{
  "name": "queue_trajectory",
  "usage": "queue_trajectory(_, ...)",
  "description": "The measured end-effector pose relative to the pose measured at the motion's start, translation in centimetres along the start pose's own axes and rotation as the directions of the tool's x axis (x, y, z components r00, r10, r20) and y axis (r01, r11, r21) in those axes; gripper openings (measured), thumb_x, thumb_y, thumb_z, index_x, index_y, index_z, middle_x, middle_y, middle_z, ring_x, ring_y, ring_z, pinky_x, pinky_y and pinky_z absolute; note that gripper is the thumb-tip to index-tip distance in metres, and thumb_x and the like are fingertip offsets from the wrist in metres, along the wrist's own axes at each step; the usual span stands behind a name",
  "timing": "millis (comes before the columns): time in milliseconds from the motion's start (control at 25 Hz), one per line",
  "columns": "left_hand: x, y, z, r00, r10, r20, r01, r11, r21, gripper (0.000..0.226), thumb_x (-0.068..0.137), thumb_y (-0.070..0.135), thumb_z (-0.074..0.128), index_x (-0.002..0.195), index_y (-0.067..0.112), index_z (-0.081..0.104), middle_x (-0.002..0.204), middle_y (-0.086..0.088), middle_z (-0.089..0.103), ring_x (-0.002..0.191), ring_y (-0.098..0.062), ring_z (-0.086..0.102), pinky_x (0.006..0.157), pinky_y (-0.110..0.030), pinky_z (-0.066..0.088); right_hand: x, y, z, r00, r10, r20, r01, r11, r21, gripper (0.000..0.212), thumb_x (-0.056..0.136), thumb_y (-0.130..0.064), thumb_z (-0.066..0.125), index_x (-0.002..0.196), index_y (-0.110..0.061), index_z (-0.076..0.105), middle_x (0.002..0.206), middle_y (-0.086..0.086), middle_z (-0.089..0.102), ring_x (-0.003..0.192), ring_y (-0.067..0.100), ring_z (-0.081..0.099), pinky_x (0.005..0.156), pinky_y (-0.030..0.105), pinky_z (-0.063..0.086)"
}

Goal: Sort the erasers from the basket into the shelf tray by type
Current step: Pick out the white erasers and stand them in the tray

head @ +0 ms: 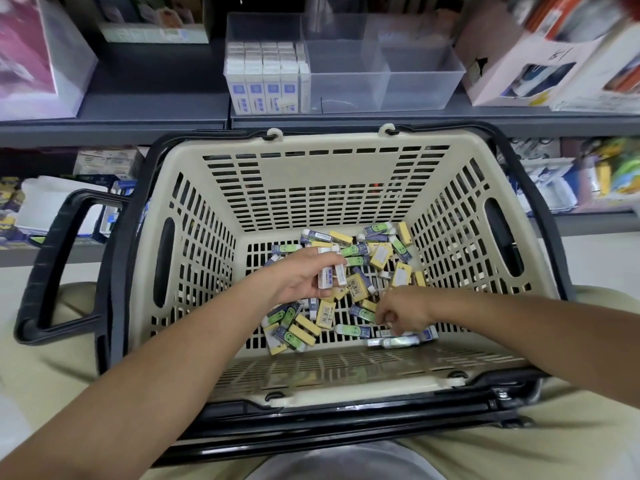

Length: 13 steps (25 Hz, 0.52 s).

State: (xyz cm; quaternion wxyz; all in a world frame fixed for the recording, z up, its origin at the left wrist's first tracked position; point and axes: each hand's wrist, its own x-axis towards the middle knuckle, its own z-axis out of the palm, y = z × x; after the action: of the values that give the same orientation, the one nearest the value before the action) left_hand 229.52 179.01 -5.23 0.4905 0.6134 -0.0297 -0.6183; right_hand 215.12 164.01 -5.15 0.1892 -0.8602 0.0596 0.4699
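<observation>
Inside the beige slotted plastic basket (346,188), our left hand (303,277) pinches white blue-labelled erasers (330,276); our right hand (403,311) curls downward, and we cannot tell its grip.

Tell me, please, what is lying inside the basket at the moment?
Loose erasers in yellow, green and white-blue sleeves litter the basket floor. The left hand holds two white-blue ones; the right hand covers whatever lies beneath it.

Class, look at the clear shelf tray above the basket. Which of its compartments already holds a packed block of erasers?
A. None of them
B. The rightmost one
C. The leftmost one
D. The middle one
C: the white erasers with blue labels stand packed in rows in the leftmost compartment of the shelf tray.
</observation>
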Motion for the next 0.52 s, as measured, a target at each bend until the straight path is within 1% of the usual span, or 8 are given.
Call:
queue_trajectory(40,0.1,0.0,0.0,1.0,0.0,-0.002,0.0,1.0,0.019,0.041,0.086,0.021,0.065,0.121,0.006,0.05,0.103,-0.012,0.064,0.083,-0.022,0.064,0.068,-0.029,0.054,0.0,-0.1,0.3,0.999,-0.032,0.003,0.033,0.996,-0.085,0.041,0.088,-0.025,0.06,0.128,-0.019,0.054,0.128,0.002,0.055,0.11,0.018,0.054,0.086,0.027,0.042)
queue_trajectory(80,0.1,0.0,-0.1,1.0,0.004,-0.006,-0.003,0.999,0.034,0.042,0.086,0.022,0.065,0.122,0.005,0.051,0.102,-0.009,0.064,0.084,-0.021,0.064,0.074,-0.032,0.054,0.1,-0.5,0.6,0.997,-0.077,-0.011,0.075,0.987,-0.14,0.041,0.089,-0.028,0.058,0.129,-0.021,0.054,0.126,0.003,0.055,0.111,0.02,0.053,0.084,0.026,0.04)
queue_trajectory(160,0.0,0.0,-0.1,1.0,0.012,-0.014,-0.011,0.998,0.061,0.042,0.086,0.022,0.065,0.122,0.006,0.052,0.1,-0.004,0.063,0.088,-0.02,0.064,0.081,-0.035,0.053,0.7,-1.5,1.4,0.989,-0.145,-0.015,0.138,0.964,-0.229,0.033,0.092,-0.033,0.052,0.122,-0.019,0.059,0.118,0.005,0.055,0.106,0.023,0.054,0.081,0.029,0.044)
queue_trajectory(240,-0.1,0.0,-0.1,1.0,0.006,-0.005,-0.006,0.998,0.058,0.041,0.086,0.021,0.064,0.123,0.006,0.053,0.107,-0.008,0.062,0.092,-0.021,0.062,0.077,-0.034,0.055,1.7,-2.5,2.1,0.989,-0.145,0.036,0.149,0.925,-0.349,0.03,0.094,-0.03,0.047,0.114,-0.012,0.06,0.115,0.009,0.052,0.101,0.025,0.054,0.079,0.034,0.046)
queue_trajectory(280,-0.2,0.1,-0.2,1.0,0.002,0.011,-0.003,0.999,0.038,0.038,0.087,0.02,0.062,0.121,0.005,0.054,0.106,-0.01,0.063,0.092,-0.022,0.063,0.076,-0.033,0.056,2.0,-2.7,2.1,0.989,-0.131,0.064,0.145,0.909,-0.391,0.028,0.095,-0.028,0.046,0.112,-0.01,0.06,0.116,0.01,0.051,0.101,0.026,0.053,0.079,0.035,0.046)
queue_trajectory(320,-0.3,0.1,-0.4,1.0,0.004,0.027,-0.004,1.0,0.006,0.03,0.088,0.017,0.059,0.116,0.005,0.056,0.103,-0.01,0.065,0.09,-0.022,0.065,0.074,-0.032,0.056,2.2,-2.8,2.1,0.989,-0.117,0.086,0.142,0.905,-0.402,0.027,0.094,-0.025,0.046,0.113,-0.01,0.059,0.118,0.01,0.051,0.101,0.026,0.052,0.08,0.035,0.046)
queue_trajectory(400,-0.5,0.3,-0.7,0.999,0.016,0.052,-0.013,0.998,-0.063,0.014,0.092,0.013,0.052,0.103,0.008,0.059,0.097,-0.009,0.071,0.087,-0.022,0.07,0.071,-0.03,0.057,2.4,-2.8,2.0,0.99,-0.095,0.109,0.127,0.931,-0.342,0.027,0.093,-0.019,0.047,0.119,-0.012,0.055,0.121,0.008,0.052,0.104,0.025,0.052,0.084,0.034,0.045)
queue_trajectory(520,-0.6,0.3,-1.0,0.999,0.019,0.047,-0.016,0.997,-0.073,0.015,0.092,0.011,0.048,0.102,0.013,0.059,0.099,-0.008,0.07,0.083,-0.019,0.07,0.068,-0.031,0.057,2.2,-3.0,1.5,0.987,-0.057,0.149,0.089,0.972,-0.218,0.03,0.093,-0.013,0.049,0.123,-0.01,0.052,0.123,0.009,0.056,0.106,0.025,0.053,0.079,0.028,0.04)
